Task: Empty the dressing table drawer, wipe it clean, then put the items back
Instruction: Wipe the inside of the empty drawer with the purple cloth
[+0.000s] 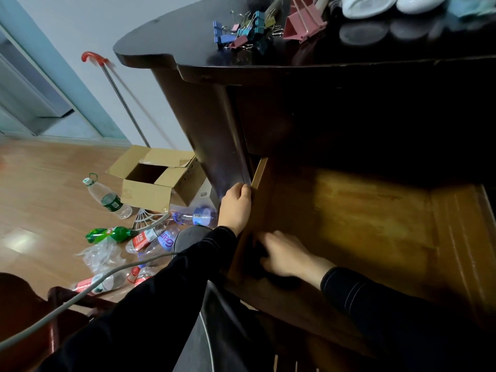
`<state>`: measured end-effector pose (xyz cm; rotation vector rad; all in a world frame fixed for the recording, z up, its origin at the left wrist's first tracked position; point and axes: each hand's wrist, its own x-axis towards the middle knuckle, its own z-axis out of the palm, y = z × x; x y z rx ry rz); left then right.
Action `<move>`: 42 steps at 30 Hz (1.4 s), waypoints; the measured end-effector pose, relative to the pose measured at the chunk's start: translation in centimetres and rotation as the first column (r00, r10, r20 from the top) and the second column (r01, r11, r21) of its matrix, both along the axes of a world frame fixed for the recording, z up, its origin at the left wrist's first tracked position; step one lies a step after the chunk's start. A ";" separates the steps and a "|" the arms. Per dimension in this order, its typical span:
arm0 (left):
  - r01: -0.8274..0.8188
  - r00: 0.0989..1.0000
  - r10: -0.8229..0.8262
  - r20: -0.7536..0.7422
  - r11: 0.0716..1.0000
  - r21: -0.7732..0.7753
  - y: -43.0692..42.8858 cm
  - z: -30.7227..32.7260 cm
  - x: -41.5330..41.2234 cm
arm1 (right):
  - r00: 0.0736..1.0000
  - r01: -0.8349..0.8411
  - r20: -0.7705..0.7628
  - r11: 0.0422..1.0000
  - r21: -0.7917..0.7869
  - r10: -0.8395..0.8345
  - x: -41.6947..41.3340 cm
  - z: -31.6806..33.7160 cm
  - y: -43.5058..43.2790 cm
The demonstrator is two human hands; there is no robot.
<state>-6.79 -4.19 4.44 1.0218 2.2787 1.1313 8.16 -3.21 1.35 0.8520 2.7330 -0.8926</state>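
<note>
While the left hand (236, 205) clamps the drawer (362, 224), the right hand (287, 255), grip unreadable, seems to wipe; far corners next.

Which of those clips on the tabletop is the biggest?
The large pink clip on the right, nearest the white dishes; the small clips heaped to its left are far smaller.

they're wearing a black long-sleeved top with thin pale stitching running along the seams and round the cuffs, same on the left sleeve (161, 304) and the right sleeve (389, 304), left hand (236, 208) and right hand (290, 256) both bare
</note>
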 end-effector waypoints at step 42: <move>0.171 0.286 -0.101 0.953 0.984 0.054 5.7 -1.9 14.7 | 0.909 0.366 -0.099 0.658 0.658 -0.406 26.9 6.8 8.8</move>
